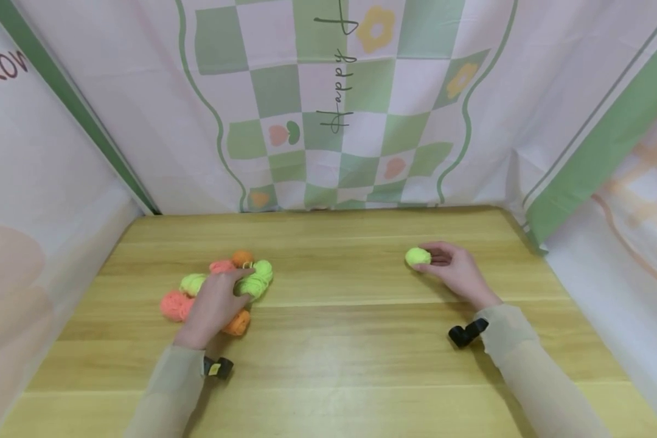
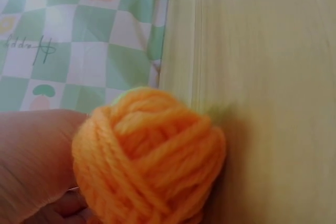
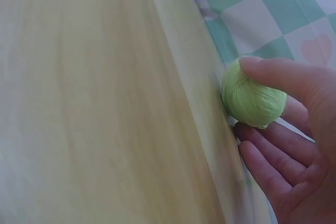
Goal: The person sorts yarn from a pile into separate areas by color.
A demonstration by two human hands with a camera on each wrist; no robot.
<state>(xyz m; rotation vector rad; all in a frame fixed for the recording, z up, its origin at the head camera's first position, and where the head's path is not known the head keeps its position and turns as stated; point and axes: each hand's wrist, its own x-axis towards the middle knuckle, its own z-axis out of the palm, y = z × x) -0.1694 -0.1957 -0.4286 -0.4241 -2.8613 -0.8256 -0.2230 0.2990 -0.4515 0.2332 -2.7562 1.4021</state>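
My right hand (image 1: 460,275) pinches a small yellow-green ball of yarn (image 1: 418,257) between thumb and fingers, at the right of the table. The right wrist view shows the thumb (image 3: 268,72) on top of this ball and fingers beneath it. On the left, my left hand (image 1: 215,304) reaches over a cluster of yarn balls, its thumb and fingers around a bright green ball of yarn (image 1: 258,278). Just below that hand lies an orange ball of yarn (image 1: 237,323), which fills much of the left wrist view and hides the fingertips there.
Around the left hand lie a coral yarn ball (image 1: 175,305), a pale yellow-green one (image 1: 191,283), another coral one (image 1: 221,266) and a darker orange ball (image 1: 243,258). The wooden table (image 1: 328,353) ends at a checkered curtain (image 1: 356,140). Cloth hangs on both sides.
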